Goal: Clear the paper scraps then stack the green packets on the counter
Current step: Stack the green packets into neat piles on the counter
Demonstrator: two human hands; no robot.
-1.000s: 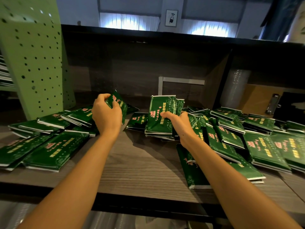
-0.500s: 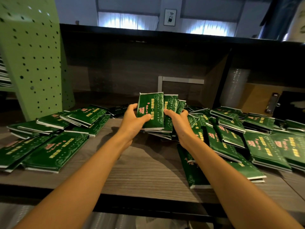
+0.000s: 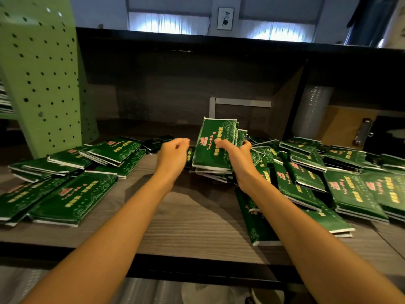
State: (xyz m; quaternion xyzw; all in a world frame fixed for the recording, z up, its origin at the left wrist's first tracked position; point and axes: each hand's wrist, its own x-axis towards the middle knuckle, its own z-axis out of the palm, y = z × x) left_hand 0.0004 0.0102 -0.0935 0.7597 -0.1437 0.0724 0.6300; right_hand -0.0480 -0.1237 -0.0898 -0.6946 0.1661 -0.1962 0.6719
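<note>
Pulls left hand (image 3: 173,154) off the stack of green packets (image 3: 213,148) since half a sec ago, fingers curled, empty. Keeps right hand (image 3: 237,159) gripping that stack, propped on edge in the middle of the tabletop (image 3: 186,233). Looks mid-stacking, no paper scraps spotted. Probably needs another loose packet (image 3: 116,150) from the left side, squared flush.

A stack of green packets (image 3: 213,148) stands nearly upright at 12 o'clock; loose packets (image 3: 72,198) lie flat at 9 and 3 o'clock.
</note>
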